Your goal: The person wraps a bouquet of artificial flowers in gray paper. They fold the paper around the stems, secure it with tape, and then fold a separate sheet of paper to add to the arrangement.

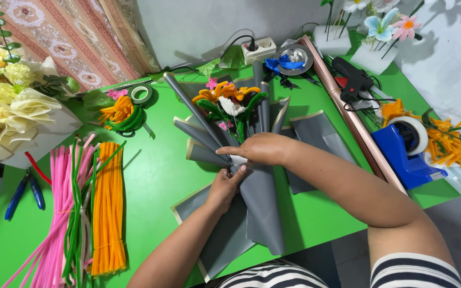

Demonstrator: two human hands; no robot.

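Observation:
A bouquet of pipe-cleaner flowers point(226, 101), orange, white and pink with green stems, lies on the green table point(156, 176), wrapped in grey paper sheets point(262, 208) with gold edges. My right hand point(260, 148) lies over the bouquet's waist and clamps the gathered paper there. Just below it, my left hand point(225, 186) pinches the grey paper at the same gathered point. Folded grey sheets fan out to the left of the flowers.
Bundles of pink, green and orange pipe cleaners point(89, 208) lie at the left, with blue pliers point(25, 192) beyond. A blue tape dispenser point(406, 149), a black glue gun point(350, 80), a rose-gold paper roll point(353, 120) and loose orange pieces sit on the right. Cream flowers point(1, 101) are far left.

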